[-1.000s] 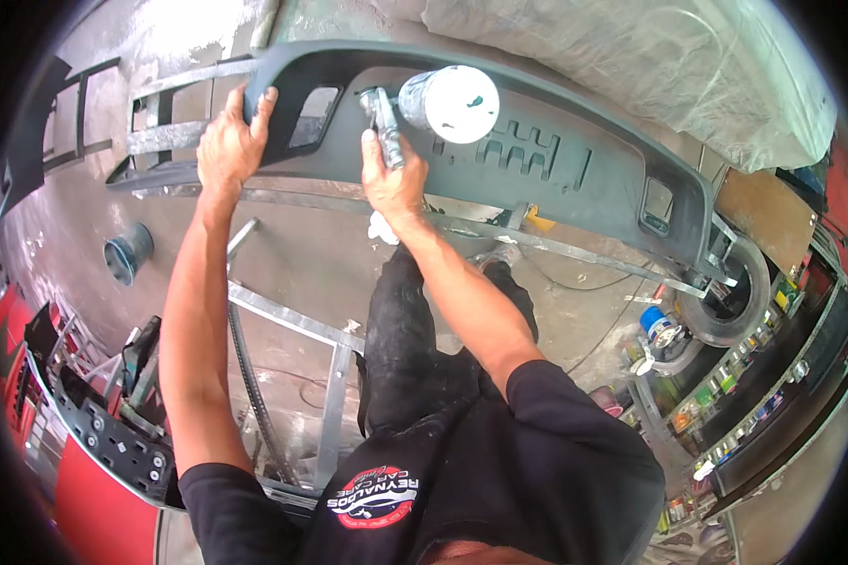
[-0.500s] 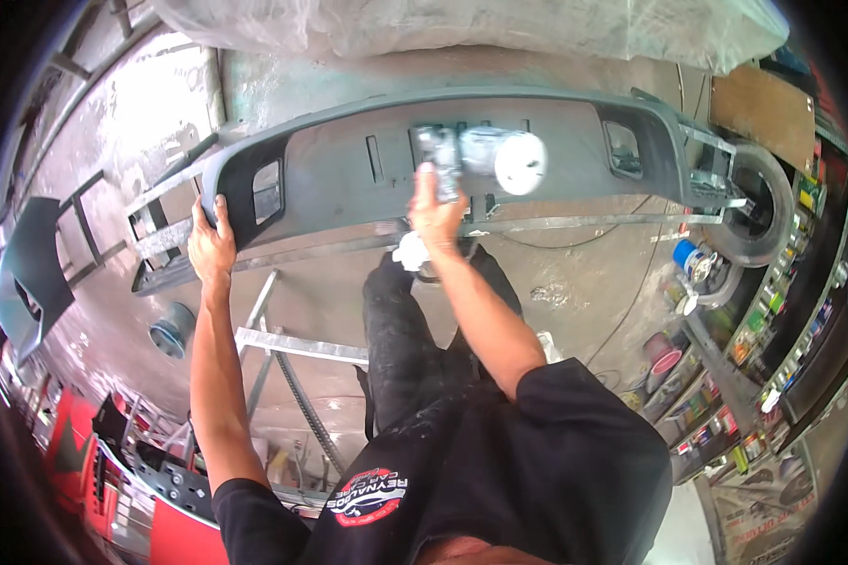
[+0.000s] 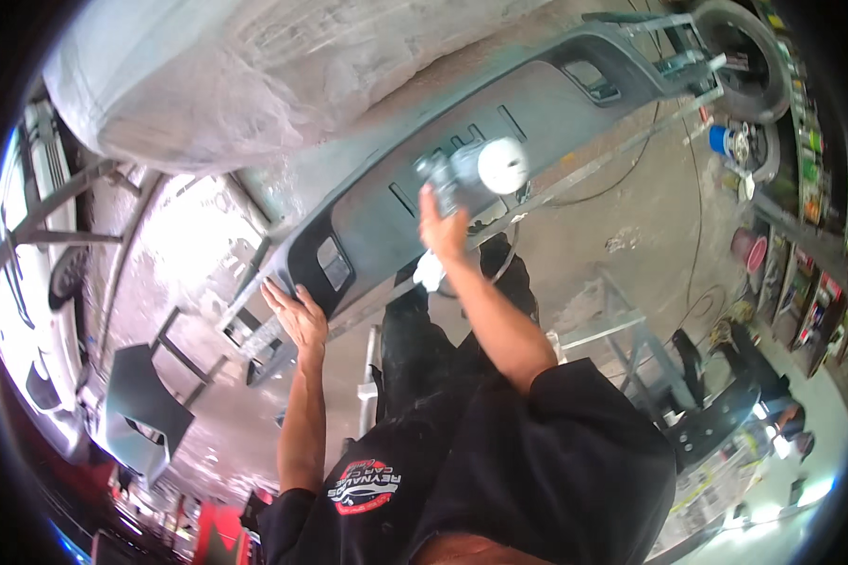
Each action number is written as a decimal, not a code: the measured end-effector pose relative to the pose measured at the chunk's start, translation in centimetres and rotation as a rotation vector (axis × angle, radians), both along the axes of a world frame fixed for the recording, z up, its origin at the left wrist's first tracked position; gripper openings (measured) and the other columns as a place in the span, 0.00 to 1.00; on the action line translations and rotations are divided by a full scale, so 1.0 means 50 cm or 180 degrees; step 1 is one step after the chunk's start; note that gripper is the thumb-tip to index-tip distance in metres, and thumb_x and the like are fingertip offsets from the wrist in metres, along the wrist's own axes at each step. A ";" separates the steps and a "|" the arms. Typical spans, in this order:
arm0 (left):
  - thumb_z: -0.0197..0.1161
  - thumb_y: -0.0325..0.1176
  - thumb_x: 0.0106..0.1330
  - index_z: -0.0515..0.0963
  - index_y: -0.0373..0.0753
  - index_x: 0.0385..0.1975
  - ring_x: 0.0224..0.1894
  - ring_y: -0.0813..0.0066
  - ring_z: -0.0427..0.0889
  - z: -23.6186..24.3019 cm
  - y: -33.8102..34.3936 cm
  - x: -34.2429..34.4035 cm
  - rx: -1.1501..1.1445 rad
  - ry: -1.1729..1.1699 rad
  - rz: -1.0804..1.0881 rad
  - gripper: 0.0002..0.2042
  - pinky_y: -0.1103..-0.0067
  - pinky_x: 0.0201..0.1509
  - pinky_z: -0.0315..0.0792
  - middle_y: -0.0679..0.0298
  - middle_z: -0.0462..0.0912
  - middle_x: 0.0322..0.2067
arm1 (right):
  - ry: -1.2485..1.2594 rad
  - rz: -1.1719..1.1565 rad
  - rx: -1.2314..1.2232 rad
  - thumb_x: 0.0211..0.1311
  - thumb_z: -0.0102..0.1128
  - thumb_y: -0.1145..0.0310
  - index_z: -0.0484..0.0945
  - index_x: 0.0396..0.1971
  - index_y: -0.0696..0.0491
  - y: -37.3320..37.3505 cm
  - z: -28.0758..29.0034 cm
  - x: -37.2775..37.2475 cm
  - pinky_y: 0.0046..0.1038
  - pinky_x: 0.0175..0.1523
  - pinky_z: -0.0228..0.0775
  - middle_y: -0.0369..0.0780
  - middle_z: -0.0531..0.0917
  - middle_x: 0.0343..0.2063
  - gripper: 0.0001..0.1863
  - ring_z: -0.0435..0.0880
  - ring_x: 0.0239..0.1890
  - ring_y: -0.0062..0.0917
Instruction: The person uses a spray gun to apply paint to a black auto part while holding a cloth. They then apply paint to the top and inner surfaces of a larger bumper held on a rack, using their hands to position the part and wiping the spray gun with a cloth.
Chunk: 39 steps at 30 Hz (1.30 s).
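Note:
A long grey car bumper [image 3: 551,104] lies slantwise across a metal stand in front of me. My left hand [image 3: 299,320] rests against its near left end, beside a cut-out, with fingers stretched and the thumb apart. Over the bumper's middle, my right hand [image 3: 443,229] is wrapped round a spray gun [image 3: 439,179]. A cup with a round white lid [image 3: 503,167] sticks out to the right from the gun. Something white and crumpled [image 3: 430,272] shows below my right wrist; its kind is unclear.
Plastic sheeting [image 3: 236,85] covers a large shape beyond the bumper. A tyre [image 3: 740,61], a blue can [image 3: 723,140] and a pink bucket [image 3: 750,249] stand at right, near a cable on the floor. A dark panel [image 3: 137,400] sits at left; a white car [image 3: 28,330] is farther left.
The view has turned, so the bumper now slants up to the right. My left hand's fingers have straightened at the bumper's end. The spray gun stays over the bumper's middle.

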<state>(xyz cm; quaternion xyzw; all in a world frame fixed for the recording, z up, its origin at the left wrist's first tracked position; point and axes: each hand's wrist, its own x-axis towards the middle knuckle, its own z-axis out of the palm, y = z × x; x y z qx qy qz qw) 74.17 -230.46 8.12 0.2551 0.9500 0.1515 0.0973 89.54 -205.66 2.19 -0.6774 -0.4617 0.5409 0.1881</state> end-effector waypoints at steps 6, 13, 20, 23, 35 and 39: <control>0.59 0.40 0.67 0.52 0.25 0.67 0.69 0.39 0.54 0.033 0.080 -0.050 -0.0317 0.0038 -0.1070 0.36 0.55 0.71 0.50 0.36 0.53 0.67 | 0.0622 0.0970 -0.0045 0.62 0.59 0.52 0.83 0.38 0.56 -0.218 0.102 -0.036 0.40 0.42 0.75 0.52 0.84 0.29 0.20 0.84 0.36 0.49; 0.60 0.44 0.66 0.64 0.33 0.62 0.49 0.47 0.80 0.025 0.241 -0.123 -0.0752 -0.0044 -0.1654 0.29 0.61 0.58 0.69 0.45 0.82 0.44 | 0.0248 0.0888 0.0496 0.61 0.61 0.51 0.83 0.38 0.56 -0.100 0.089 0.002 0.42 0.44 0.75 0.55 0.83 0.31 0.21 0.83 0.38 0.51; 0.60 0.41 0.67 0.61 0.33 0.63 0.62 0.48 0.69 0.008 0.198 -0.152 -0.0462 0.0488 -0.2335 0.29 0.62 0.64 0.64 0.46 0.68 0.61 | -0.0244 -0.0874 0.0831 0.63 0.61 0.56 0.76 0.19 0.58 0.295 -0.019 0.148 0.28 0.14 0.65 0.36 0.75 0.10 0.21 0.74 0.09 0.22; 0.59 0.41 0.68 0.63 0.32 0.61 0.58 0.46 0.71 -0.010 0.157 -0.118 -0.0888 0.0465 -0.1281 0.27 0.61 0.62 0.65 0.45 0.71 0.57 | -0.0557 -0.0954 0.0729 0.60 0.60 0.51 0.82 0.33 0.62 0.391 -0.011 0.221 0.43 0.41 0.73 0.53 0.84 0.27 0.24 0.85 0.34 0.47; 0.56 0.42 0.70 0.66 0.31 0.58 0.51 0.44 0.75 -0.005 0.169 -0.099 -0.0841 0.0282 -0.1176 0.23 0.60 0.54 0.69 0.43 0.75 0.48 | -0.1083 -0.1755 0.1003 0.60 0.61 0.55 0.83 0.34 0.61 0.461 0.018 0.337 0.41 0.45 0.73 0.52 0.86 0.31 0.20 0.85 0.38 0.45; 0.55 0.43 0.71 0.66 0.30 0.58 0.51 0.44 0.74 -0.009 0.160 -0.106 -0.0945 0.0270 -0.1125 0.24 0.60 0.55 0.69 0.43 0.75 0.49 | -0.0567 -0.0895 0.0622 0.61 0.60 0.54 0.83 0.36 0.62 0.437 0.033 0.321 0.40 0.45 0.73 0.52 0.86 0.30 0.22 0.85 0.37 0.44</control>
